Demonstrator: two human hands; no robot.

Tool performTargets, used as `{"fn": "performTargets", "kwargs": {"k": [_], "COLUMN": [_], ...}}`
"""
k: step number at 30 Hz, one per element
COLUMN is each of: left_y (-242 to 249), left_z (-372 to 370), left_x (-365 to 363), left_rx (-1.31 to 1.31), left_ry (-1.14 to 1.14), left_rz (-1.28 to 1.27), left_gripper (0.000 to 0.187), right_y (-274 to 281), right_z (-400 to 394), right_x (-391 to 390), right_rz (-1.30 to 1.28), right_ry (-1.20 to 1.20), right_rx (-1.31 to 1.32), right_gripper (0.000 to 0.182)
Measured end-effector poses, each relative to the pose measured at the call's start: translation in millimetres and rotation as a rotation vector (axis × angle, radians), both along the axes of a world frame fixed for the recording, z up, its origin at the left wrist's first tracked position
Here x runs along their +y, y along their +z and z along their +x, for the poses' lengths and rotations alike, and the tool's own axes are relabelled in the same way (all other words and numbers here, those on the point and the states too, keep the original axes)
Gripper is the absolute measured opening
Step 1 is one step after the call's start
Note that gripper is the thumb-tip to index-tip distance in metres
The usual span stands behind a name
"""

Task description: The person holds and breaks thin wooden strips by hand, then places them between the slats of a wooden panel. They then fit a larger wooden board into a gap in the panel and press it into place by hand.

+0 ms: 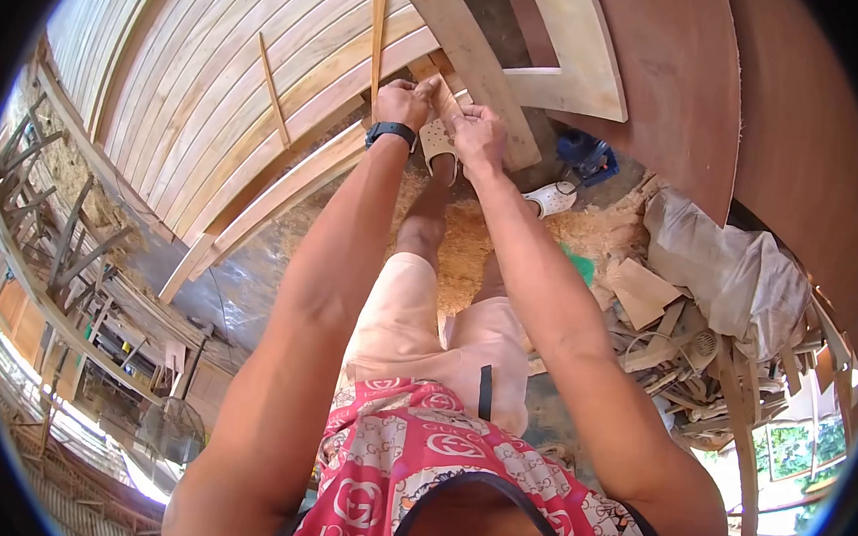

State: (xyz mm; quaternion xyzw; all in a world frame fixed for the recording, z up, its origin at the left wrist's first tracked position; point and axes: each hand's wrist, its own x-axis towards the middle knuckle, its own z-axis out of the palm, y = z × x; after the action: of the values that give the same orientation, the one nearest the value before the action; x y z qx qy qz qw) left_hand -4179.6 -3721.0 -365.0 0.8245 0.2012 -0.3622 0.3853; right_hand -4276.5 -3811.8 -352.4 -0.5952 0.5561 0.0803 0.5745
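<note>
Between my two hands is a small flat piece of wood (445,98), tan and narrow. My left hand (405,104), with a dark watch on its wrist, pinches the upper left side of this piece. The fingers of my right hand (479,137) are closed on its lower right end. Both hands are just in front of a slatted wooden panel (215,92) and close to its curved edge. A pale curved board (474,62) lies right behind the piece. My fingers partly cover the piece, so its full shape is hidden.
Two thin wooden sticks, one long stick (377,47) and one shorter stick (273,90), lie on the slats. A blue power tool (587,155) sits on the floor beside my shoe (553,199). Sawdust (464,250) covers the ground. Wood scraps (654,328) and plastic sheeting (730,269) are piled at right.
</note>
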Motion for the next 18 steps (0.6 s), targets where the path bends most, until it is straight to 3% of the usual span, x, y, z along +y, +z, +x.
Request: {"fn": "performTargets", "kwargs": {"k": [3, 5, 8, 12, 14, 18], "left_y": [-9.2, -39.6, -52.8, -25.4, 1.9, -5.7], "left_z": [2.1, -0.7, -0.9, -3.3, 8.6, 10.6], "left_x": [1.1, 5.8, 8.0, -6.9, -16.0, -10.5], "left_rx": [0.058, 0.127, 0.137, 0.145, 0.172, 0.195], "left_ry": [-0.017, 0.082, 0.029, 0.144, 0.020, 0.036], "left_rz": [0.109, 0.040, 0.008, 0.108, 0.251, 0.170], "left_gripper": [0.047, 0.051, 0.054, 0.055, 0.058, 0.062], "right_y": [-5.9, -2.1, -6.0, -11.2, -13.8, -10.1], "right_z": [5.3, 7.5, 8.1, 3.8, 5.0, 4.1], "right_x": [-3.4, -4.6, -5.2, -3.2, -3.1, -2.5], "right_rz": [-0.029, -0.022, -0.059, -0.077, -0.111, -0.080], "right_ry": [0.042, 0.080, 0.089, 0.079, 0.104, 0.110], "right_rx": [0.088, 0.141, 0.155, 0.179, 0.135, 0.129], "right_gripper": [0.022, 0.021, 0.018, 0.018, 0.019, 0.019]}}
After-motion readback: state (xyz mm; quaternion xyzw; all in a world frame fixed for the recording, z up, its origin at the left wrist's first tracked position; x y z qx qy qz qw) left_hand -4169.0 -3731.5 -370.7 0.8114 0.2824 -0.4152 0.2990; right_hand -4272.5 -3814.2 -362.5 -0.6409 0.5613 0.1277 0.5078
